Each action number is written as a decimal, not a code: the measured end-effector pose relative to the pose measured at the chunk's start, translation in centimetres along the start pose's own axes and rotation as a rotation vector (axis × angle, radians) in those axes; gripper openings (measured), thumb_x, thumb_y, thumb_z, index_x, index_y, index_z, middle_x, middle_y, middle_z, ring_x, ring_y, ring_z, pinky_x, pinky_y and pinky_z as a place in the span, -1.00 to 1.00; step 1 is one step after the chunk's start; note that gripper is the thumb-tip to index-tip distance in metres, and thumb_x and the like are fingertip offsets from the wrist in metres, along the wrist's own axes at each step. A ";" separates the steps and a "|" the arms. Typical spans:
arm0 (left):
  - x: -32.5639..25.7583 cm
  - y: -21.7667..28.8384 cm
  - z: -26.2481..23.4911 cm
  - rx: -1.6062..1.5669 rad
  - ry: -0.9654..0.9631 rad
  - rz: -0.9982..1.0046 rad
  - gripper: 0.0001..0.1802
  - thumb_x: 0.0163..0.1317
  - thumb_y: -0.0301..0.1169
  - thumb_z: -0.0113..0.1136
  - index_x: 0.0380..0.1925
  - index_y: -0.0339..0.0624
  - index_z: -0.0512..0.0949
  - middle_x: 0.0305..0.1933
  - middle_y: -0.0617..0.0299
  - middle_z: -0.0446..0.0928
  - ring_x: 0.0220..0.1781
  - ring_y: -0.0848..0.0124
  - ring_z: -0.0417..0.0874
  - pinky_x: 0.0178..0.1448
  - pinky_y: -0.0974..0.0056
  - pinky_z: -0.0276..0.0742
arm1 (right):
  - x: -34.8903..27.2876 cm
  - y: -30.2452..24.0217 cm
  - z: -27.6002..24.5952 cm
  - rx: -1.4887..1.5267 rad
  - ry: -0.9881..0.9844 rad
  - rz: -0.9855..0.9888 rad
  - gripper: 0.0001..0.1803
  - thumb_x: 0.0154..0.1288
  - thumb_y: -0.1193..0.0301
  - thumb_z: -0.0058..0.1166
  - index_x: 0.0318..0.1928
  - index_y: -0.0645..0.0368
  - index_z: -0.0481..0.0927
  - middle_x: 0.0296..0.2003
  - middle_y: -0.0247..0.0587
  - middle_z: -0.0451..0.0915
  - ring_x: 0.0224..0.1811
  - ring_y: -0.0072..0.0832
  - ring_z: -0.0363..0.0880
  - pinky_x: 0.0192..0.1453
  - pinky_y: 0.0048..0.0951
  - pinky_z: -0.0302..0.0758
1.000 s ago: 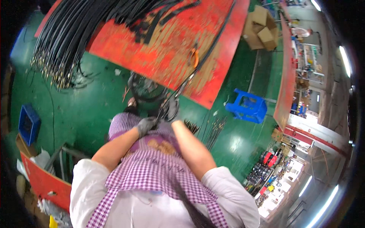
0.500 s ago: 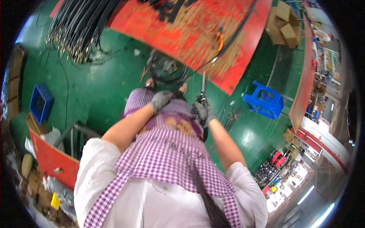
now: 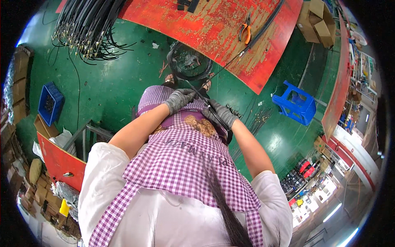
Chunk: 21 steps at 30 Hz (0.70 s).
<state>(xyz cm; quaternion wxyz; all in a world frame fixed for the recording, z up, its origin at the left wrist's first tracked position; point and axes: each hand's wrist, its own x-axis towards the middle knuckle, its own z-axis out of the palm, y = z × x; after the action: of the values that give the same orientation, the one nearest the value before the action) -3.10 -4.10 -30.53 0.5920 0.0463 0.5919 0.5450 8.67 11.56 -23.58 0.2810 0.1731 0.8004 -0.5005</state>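
**Grey-gloved hands gripping a black cable at waist height**

Purple-checked apron (image 3: 185, 164) nearest the camera; both bare forearms run up from it to the gloves.

Left hand (image 3: 179, 100): grey glove, fingers curled shut around the black cable (image 3: 230, 61), knuckles up, elbow bent out to the left.

Right hand (image 3: 222, 115): grey glove, fist closed on the same cable just below and to the right of the left hand, hands near each other but apart.

Cable sits in front of my waist. Its long axis runs diagonally, from the right hand up and away to the right, across the edge of the red table (image 3: 214, 29) toward the orange pliers (image 3: 245, 32).

Coil of black cable (image 3: 190, 61) on the green floor (image 3: 115, 82) just beyond the hands.

Containers: blue crate (image 3: 50, 103) far left, contents dark, can't tell what. Open cardboard boxes (image 3: 317, 18) top right, insides not visible. Blue plastic stool (image 3: 294, 103) to the right. Bundle of black cables with brass ends (image 3: 88, 24) far top left.
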 end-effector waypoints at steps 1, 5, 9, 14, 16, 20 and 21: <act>0.1 -0.3 -0.1 -0.033 -0.004 0.014 -0.81 0.10 -0.40 -0.02 -0.37 -0.26 0.51 -0.44 0.33 0.50 -0.41 0.59 0.41 -0.26 0.47 0.34 | 0.0 -0.9 -0.4 0.027 -0.021 0.027 -0.49 0.04 0.17 0.03 -0.06 0.23 0.29 -0.29 -0.13 0.44 -0.24 -0.44 0.35 -0.12 -0.48 0.31; -0.8 1.4 0.0 -0.017 0.015 -0.039 -0.77 0.10 -0.39 -0.01 -0.30 -0.31 0.48 -0.39 0.30 0.50 -0.39 0.58 0.42 -0.25 0.47 0.35 | 0.4 -1.5 -0.9 0.092 -0.073 0.088 -0.54 0.04 0.20 0.02 -0.08 0.19 0.33 -0.27 -0.02 0.45 -0.16 -0.24 0.42 -0.11 -0.36 0.32; -1.7 2.4 -0.1 -0.007 -0.007 -0.054 -0.78 0.10 -0.38 0.00 -0.27 -0.25 0.48 -0.45 0.38 0.46 -0.46 0.62 0.38 -0.35 0.50 0.33 | 0.9 0.3 -0.4 -0.025 -0.002 0.032 -0.57 0.03 0.19 0.01 -0.13 0.20 0.37 -0.30 0.08 0.45 -0.23 -0.14 0.44 -0.19 -0.33 0.36; -0.9 0.8 -1.5 0.181 0.064 -0.027 -0.75 0.10 -0.34 -0.01 -0.27 -0.26 0.48 -0.39 0.27 0.50 -0.38 0.57 0.43 -0.25 0.45 0.36 | 0.3 -2.2 -1.9 -0.254 0.131 -0.033 -0.55 0.02 0.13 -0.01 -0.16 0.19 0.38 -0.38 0.14 0.46 -0.31 -0.01 0.43 -0.27 -0.23 0.38; -1.2 1.0 -1.7 0.342 0.153 -0.014 -0.72 0.09 -0.30 0.00 -0.25 -0.25 0.47 -0.35 0.17 0.53 -0.31 0.48 0.49 -0.19 0.41 0.37 | 0.9 -2.1 -2.4 -0.321 0.154 0.048 -0.55 0.00 0.11 0.00 -0.19 0.17 0.39 -0.41 0.12 0.47 -0.33 0.00 0.44 -0.30 -0.20 0.38; -1.2 0.6 -1.3 0.506 0.227 0.130 -0.74 0.07 -0.32 0.06 -0.28 -0.26 0.48 -0.34 0.17 0.52 -0.34 0.49 0.46 -0.20 0.41 0.37 | 7.3 -4.5 -5.7 -0.054 0.633 0.003 -0.58 -0.05 0.17 0.04 -0.22 0.17 0.39 -0.41 0.10 0.47 -0.31 -0.07 0.45 -0.27 -0.23 0.37; -0.7 -0.2 -1.3 0.584 0.246 0.164 -0.73 0.07 -0.31 0.05 -0.28 -0.26 0.47 -0.34 0.17 0.52 -0.34 0.49 0.46 -0.20 0.42 0.37 | 9.6 -5.5 -7.2 0.003 0.665 0.043 -0.59 -0.07 0.21 0.06 -0.21 0.17 0.40 -0.41 0.06 0.48 -0.29 -0.13 0.47 -0.25 -0.26 0.38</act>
<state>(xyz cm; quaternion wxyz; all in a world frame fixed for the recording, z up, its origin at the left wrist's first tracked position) -3.77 -5.38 -30.59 0.4318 0.1953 0.7846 0.3998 -3.84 15.60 -23.24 0.0146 0.3444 0.8437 -0.4115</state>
